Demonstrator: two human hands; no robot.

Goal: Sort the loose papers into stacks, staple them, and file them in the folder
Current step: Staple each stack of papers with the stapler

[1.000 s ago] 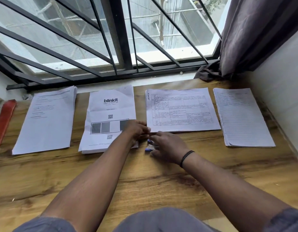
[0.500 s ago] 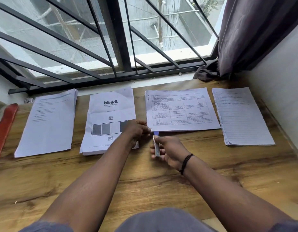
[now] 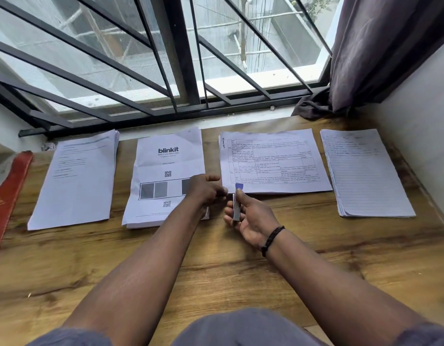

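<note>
While gripped in the right hand [image 3: 251, 218], the stapler [image 3: 236, 207] is held above the bench [image 3: 216, 270], long axis pointing away toward the papers [image 3: 273, 162]; 1.0 s ago it lay flatter. The left hand [image 3: 206, 189], fingers curled, is seen beside it; its hold cannot be told.

One camera is sitting on the person's head. It is looking forward and down at the wooden surface [image 3: 241, 283], close above both arms. It is facing the barred window [image 3: 166, 58] at the far edge.
</note>
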